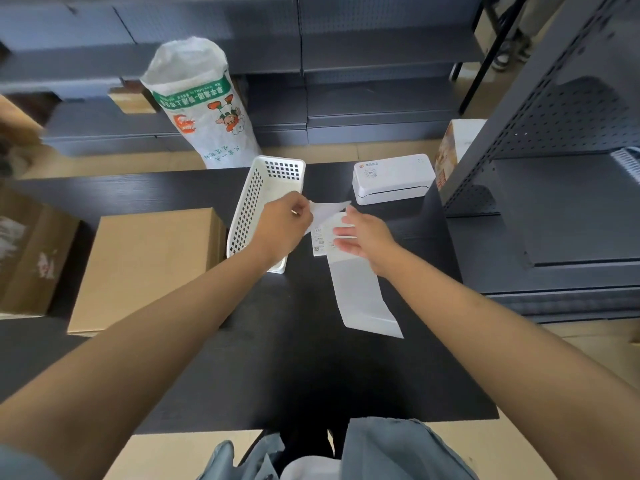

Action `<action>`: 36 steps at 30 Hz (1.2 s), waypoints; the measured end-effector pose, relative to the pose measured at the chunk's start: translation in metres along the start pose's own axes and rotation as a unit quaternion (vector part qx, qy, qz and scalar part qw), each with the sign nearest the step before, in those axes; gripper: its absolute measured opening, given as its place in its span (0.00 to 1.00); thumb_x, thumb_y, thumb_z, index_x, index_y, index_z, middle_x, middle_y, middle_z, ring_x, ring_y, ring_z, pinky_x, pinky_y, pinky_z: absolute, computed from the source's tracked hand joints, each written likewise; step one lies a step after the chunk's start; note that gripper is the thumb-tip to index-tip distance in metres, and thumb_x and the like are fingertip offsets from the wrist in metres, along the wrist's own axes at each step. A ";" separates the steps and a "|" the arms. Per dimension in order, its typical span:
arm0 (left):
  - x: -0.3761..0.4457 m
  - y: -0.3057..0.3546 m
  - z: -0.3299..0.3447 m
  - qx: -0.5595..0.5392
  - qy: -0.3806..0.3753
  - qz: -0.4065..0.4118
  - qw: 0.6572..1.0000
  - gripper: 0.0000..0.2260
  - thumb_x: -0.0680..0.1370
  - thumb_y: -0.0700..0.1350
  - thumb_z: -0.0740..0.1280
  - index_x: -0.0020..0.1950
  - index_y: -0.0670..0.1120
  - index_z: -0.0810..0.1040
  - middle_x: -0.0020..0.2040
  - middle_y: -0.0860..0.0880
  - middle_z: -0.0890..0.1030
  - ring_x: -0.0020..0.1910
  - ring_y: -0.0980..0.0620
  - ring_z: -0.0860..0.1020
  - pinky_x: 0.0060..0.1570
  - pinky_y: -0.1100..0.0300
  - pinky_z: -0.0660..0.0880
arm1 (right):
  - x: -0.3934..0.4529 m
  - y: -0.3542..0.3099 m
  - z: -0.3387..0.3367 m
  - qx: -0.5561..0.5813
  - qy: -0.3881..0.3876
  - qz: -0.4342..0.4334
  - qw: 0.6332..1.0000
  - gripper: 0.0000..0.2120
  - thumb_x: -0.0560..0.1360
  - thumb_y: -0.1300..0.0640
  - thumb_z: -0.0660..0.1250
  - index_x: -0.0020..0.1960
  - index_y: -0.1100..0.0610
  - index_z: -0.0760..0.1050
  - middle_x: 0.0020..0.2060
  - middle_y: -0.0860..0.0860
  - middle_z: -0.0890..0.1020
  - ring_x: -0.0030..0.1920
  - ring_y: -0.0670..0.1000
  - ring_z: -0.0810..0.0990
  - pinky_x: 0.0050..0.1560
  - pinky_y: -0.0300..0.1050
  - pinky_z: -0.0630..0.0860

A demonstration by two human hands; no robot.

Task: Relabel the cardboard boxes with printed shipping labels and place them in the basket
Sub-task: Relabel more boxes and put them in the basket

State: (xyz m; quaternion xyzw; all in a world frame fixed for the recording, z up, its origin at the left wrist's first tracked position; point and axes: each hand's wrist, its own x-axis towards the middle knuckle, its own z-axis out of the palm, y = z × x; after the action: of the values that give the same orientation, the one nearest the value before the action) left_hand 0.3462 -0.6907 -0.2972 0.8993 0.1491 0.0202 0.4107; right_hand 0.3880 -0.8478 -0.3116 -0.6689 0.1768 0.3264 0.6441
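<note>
Cataloguing the bench as we find it, item by item.

Left hand (pixel 282 225): fingers curled, pinching a curled white label sheet (pixel 329 208) lifted just above the table.

Right hand (pixel 363 237): fingers straight and spread, resting on or just over the label strip (pixel 360 292), holding nothing; we cannot tell whether it presses down.

Label strip: a long white run lying flat on the black table (pixel 277 358), with printed labels showing at its far end, between our two hands.

Basket (pixel 249 202): white, perforated, beside the left hand; no box is visible in it.

Cardboard box (pixel 145 268): flat on the table left of the basket, its top plain brown, no label that we can see.

Label printer (pixel 393 180): white, at the far right of the table.

Woven sack (pixel 204 102): upright on the floor behind the table.

Status, as we judge it: labels are printed and one is being peeled free; sticking it to the box and loading the basket both remain.
</note>
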 end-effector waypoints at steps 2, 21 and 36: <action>-0.011 0.002 -0.001 0.062 -0.021 0.058 0.996 0.06 0.78 0.44 0.63 0.51 0.46 0.78 0.50 0.50 0.82 0.46 0.52 0.79 0.46 0.64 0.74 | -0.001 -0.013 0.012 0.044 -0.021 0.031 0.998 0.18 0.78 0.43 0.63 0.54 0.58 0.75 0.46 0.56 0.83 0.44 0.53 0.84 0.44 0.42 0.82; -0.047 -0.133 -0.133 -0.127 0.017 -0.102 0.986 0.17 0.76 0.48 0.70 0.63 0.49 0.70 0.52 0.51 0.77 0.43 0.58 0.76 0.36 0.68 0.70 | -0.016 0.007 0.173 0.037 -0.030 -0.032 0.998 0.06 0.78 0.61 0.65 0.53 0.54 0.76 0.48 0.49 0.82 0.46 0.47 0.81 0.38 0.40 0.78; -0.056 -0.251 -0.250 -0.083 0.001 -0.056 0.995 0.04 0.80 0.39 0.64 0.52 0.48 0.73 0.52 0.51 0.76 0.46 0.53 0.77 0.42 0.69 0.72 | -0.022 0.042 0.335 -0.115 -0.068 -0.055 0.990 0.06 0.80 0.59 0.61 0.55 0.54 0.75 0.52 0.51 0.82 0.46 0.46 0.82 0.39 0.36 0.78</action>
State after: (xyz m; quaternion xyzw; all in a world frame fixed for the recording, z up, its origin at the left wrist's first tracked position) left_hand 0.1900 -0.3679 -0.3139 0.8522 0.1971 0.0109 0.4846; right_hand 0.2743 -0.5290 -0.3140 -0.7233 0.0566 0.3535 0.5905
